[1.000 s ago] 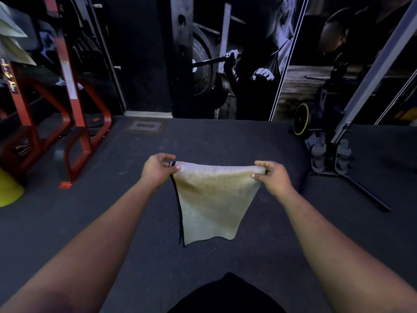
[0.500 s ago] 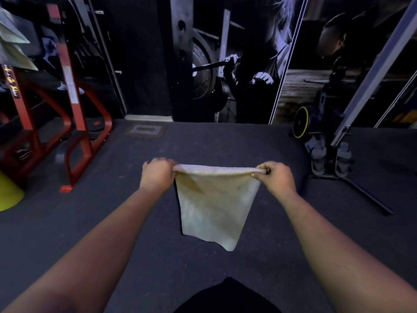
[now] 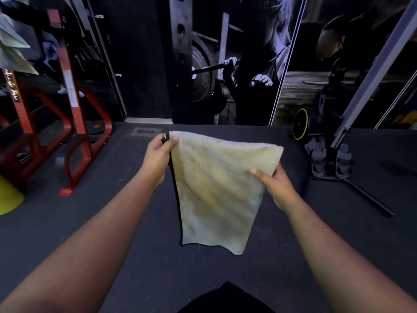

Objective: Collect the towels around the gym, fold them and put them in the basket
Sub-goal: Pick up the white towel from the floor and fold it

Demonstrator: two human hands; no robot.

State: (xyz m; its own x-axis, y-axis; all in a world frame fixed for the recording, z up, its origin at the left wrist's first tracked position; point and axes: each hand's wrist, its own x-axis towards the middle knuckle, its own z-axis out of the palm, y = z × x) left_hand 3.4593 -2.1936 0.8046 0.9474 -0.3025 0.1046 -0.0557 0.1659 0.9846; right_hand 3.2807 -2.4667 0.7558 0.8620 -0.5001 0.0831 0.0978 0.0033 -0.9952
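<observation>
A pale towel [image 3: 216,188] hangs in the air above the dark floor [image 3: 112,222], held out in front of the person; the left hand [image 3: 158,154] pinches its far left corner between thumb and fingers; the right hand [image 3: 274,184] grips its right edge lower down, thumb on the near face; a red rack [image 3: 74,102] stands at the far left.

Both forearms are bare, no sleeves showing; a dark garment [image 3: 225,300], perhaps black, shows at the bottom edge.
</observation>
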